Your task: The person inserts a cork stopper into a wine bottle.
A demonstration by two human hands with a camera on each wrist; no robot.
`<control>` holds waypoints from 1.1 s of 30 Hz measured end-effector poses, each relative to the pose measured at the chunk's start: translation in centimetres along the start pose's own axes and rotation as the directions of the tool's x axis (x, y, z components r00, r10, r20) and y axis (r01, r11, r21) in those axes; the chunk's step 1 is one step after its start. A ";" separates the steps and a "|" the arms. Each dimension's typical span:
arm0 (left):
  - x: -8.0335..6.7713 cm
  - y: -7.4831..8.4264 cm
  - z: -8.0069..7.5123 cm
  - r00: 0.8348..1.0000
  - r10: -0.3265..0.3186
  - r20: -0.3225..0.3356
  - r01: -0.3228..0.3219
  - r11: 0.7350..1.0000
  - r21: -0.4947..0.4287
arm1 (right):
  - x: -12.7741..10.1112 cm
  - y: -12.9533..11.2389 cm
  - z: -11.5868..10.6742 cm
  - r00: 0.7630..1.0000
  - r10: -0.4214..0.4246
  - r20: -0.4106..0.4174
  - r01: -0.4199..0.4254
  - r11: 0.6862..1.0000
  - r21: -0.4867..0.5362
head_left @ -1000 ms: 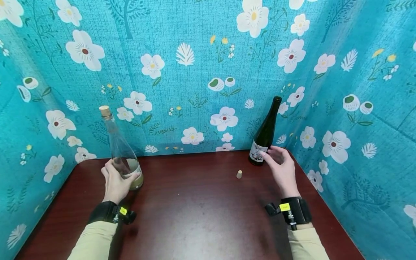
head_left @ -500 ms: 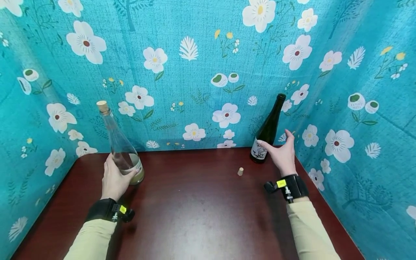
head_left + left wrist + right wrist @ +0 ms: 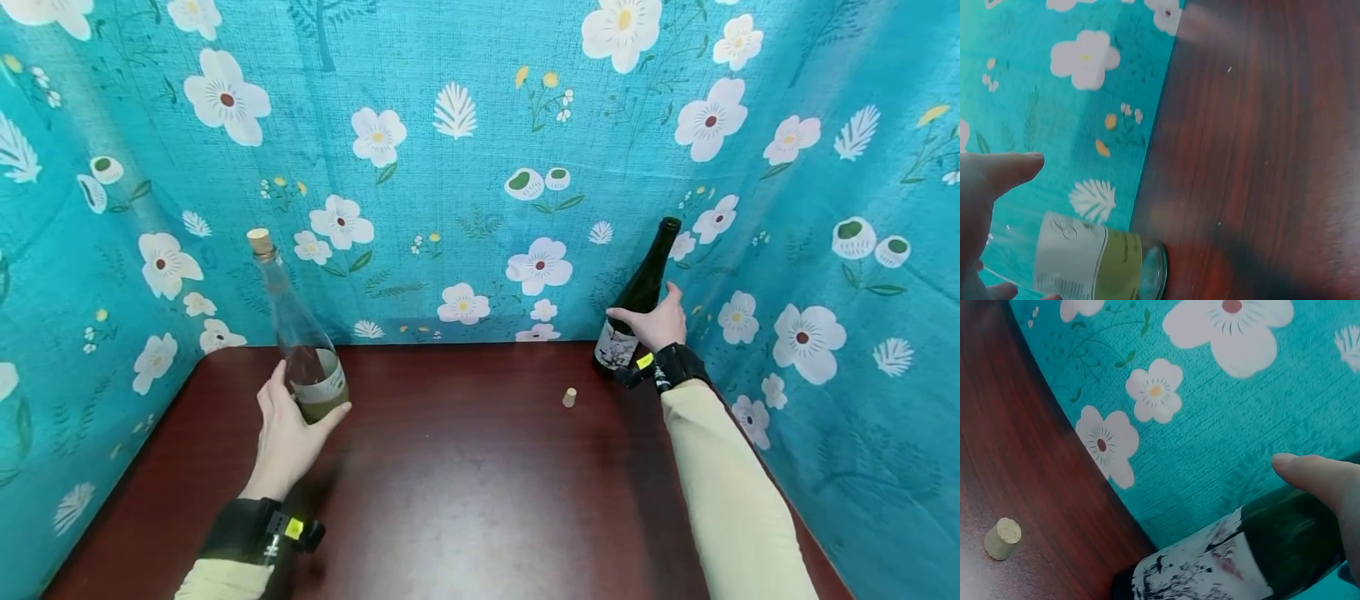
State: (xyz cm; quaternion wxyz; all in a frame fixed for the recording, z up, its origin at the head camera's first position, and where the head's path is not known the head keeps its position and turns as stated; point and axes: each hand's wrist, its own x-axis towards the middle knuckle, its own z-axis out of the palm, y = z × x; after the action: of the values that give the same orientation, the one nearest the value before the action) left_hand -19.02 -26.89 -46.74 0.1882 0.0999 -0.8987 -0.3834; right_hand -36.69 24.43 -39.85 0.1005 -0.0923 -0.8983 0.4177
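On the left of the table stands a clear glass bottle [image 3: 300,333] with a cork [image 3: 261,242] in its mouth and a pale label [image 3: 1072,256]. My left hand [image 3: 292,433] is beside its lower part, thumb spread away from the glass in the left wrist view. At the back right is a dark green wine bottle [image 3: 643,283] with an uncorked mouth and a white patterned label [image 3: 1204,569]. My right hand [image 3: 656,321] grips its body, thumb across the near side; the other fingers are mostly hidden behind it. A small loose cork [image 3: 570,397] stands left of the green bottle.
The dark brown table [image 3: 457,475] reaches back to a turquoise flowered cloth [image 3: 420,208], which also hangs along both sides. Each wrist wears a black band with a small camera.
My left hand has loosened from the clear bottle and drawn back slightly. My right hand opened wider, then moved forward and higher round the green bottle. The head view has shifted a little.
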 end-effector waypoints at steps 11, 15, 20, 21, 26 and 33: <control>-2.1 1.3 0.7 0.954 0.166 0.250 -0.174 0.985 0.011 | -0.1 1.3 0.0 0.999 -0.039 0.002 0.039 0.999 -0.031; -2.0 2.0 1.2 0.940 0.190 0.285 -0.194 0.981 -0.013 | -0.2 1.2 0.0 0.995 -0.095 0.007 0.095 0.995 -0.038; -1.7 2.7 1.5 0.923 0.230 0.307 -0.235 0.972 -0.022 | -0.3 0.3 -0.5 0.973 -0.231 0.013 0.231 0.972 -0.030; -1.7 2.9 1.6 0.921 0.239 0.308 -0.243 0.970 -0.026 | -0.2 -0.1 -0.7 0.964 -0.265 0.005 0.265 0.964 -0.022; -1.6 4.0 2.4 0.912 0.289 0.291 -0.287 0.957 -0.052 | -1.5 -3.8 -1.9 0.926 -0.377 -0.022 0.378 0.925 0.028; -1.2 7.6 3.5 0.909 0.366 0.201 -0.350 0.930 -0.112 | -5.2 -9.3 -2.9 0.852 -0.523 0.040 0.520 0.852 0.065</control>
State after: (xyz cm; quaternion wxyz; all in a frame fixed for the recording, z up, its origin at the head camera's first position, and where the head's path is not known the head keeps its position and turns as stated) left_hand -19.67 -19.03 -43.78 0.1591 -0.1162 -0.9022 -0.3838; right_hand -31.72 19.30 -31.41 0.1869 0.1689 -0.8810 0.4004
